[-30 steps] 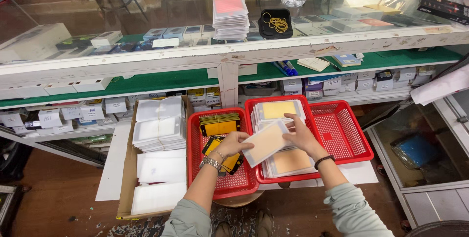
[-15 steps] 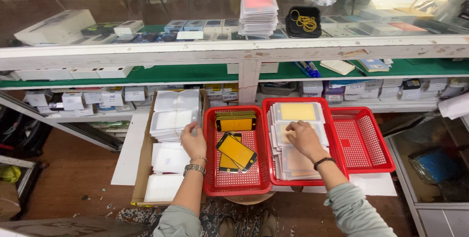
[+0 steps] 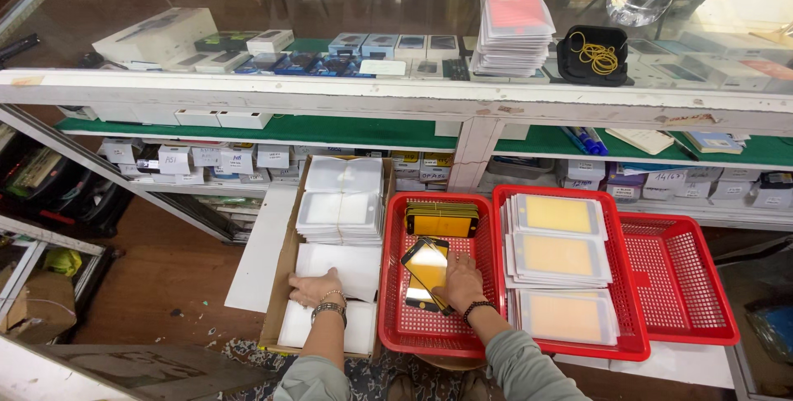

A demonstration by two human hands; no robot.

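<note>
Left hand [image 3: 318,288]: flat on white sheets [image 3: 347,265] in cardboard box [image 3: 277,302], grip open | Right hand [image 3: 459,279]: holding yellow screen glass [image 3: 427,265] in left red basket [image 3: 396,318] | Lift by edges, keep it level.

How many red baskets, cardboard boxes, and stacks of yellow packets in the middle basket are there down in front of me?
Red baskets: 3
Cardboard box: 1
Stacks of yellow packets: 3
Total: 7

Left hand rests in the cardboard box; right hand rests on the black-and-yellow glass piece in the leftmost basket.
</note>
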